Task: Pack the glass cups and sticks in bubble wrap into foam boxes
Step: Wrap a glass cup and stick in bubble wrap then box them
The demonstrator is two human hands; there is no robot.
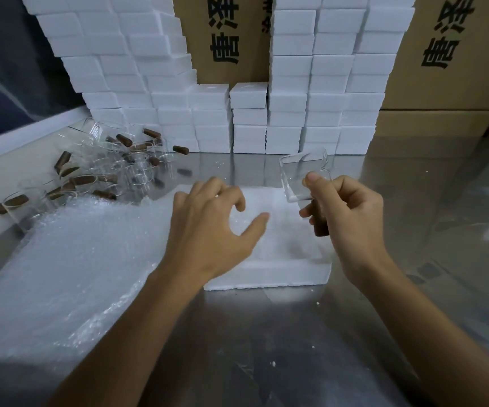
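Note:
My right hand [352,218] holds a clear glass cup [302,177] between thumb and fingers, with a brown stick [319,223] gripped below it in the same hand. Both hang over the right edge of a white foam box [269,271] lying flat on the steel table. My left hand [211,227] hovers over the box's left part, fingers spread and loosely bent, holding nothing. A stack of bubble wrap sheets [70,268] lies left of the box. A pile of glass cups [126,165] and brown sticks [81,180] sits at the far left.
Stacks of white foam boxes [322,98] form a wall along the back of the steel table [266,342]. Brown cardboard cartons [449,69] with black printed characters stand behind and to the right. Small foam crumbs dot the table.

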